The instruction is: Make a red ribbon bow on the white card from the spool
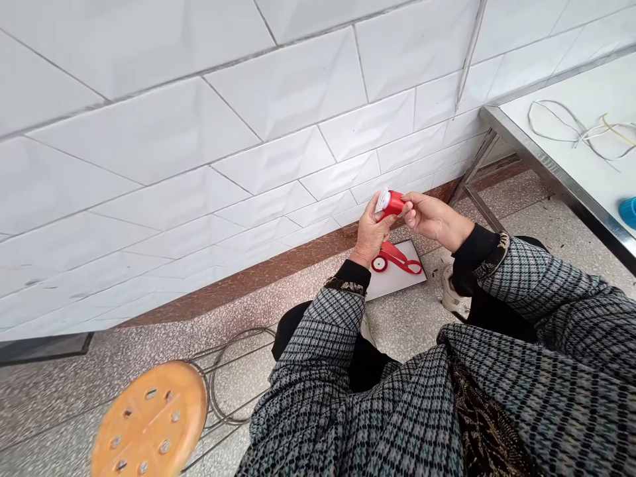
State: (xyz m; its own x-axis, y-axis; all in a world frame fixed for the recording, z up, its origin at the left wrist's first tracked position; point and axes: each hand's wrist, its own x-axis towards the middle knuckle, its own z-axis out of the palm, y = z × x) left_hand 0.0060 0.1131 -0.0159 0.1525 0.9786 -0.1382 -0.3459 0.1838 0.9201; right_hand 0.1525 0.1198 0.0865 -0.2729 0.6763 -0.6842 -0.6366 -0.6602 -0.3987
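Observation:
My left hand [371, 233] is closed around a white spool [383, 199], its pale round end facing up and left. Wide red ribbon [395, 201] covers the spool's right side. With thumb and fingers pinched together, my right hand [431, 215] grips the ribbon's right side. Below the hands, a second ribbon roll [379, 264] with a white core lies on a white board [392, 286] on the floor. A loose strip of red ribbon [405, 260] with a looped end rests beside that roll.
An orange stool [149, 424] with holes in its seat lies tipped over at lower left, its metal legs pointing right. A metal-edged table [541, 156] at right bears thin cables [579, 132] and a blue object [629, 212]. White wall tiles [278, 146] rise ahead.

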